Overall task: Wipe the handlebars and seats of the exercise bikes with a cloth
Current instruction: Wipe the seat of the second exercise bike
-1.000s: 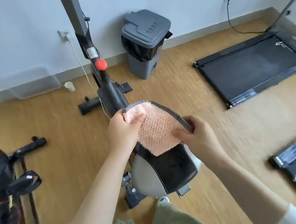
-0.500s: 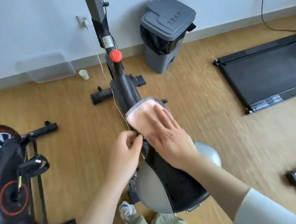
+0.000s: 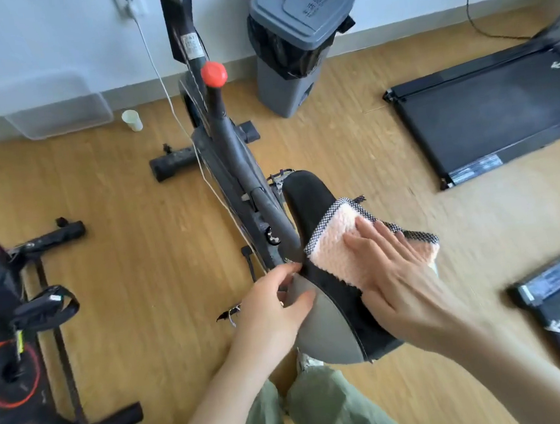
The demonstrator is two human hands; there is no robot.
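home gym: exercise bike (image 3: pixel 233 168), treadmill (image 3: pixel 488 116).

The right hand (image 3: pixel 390 269) lies palm down on top of the seat (image 3: pixel 308 195), fingers (image 3: pixel 377 243) straight and slightly spread, pressing the cloth (image 3: pixel 333 251). Its bare forearm reaches in from the seat's right. The left hand (image 3: pixel 274 308) grips the seat's left edge, thumb and fingers curled.
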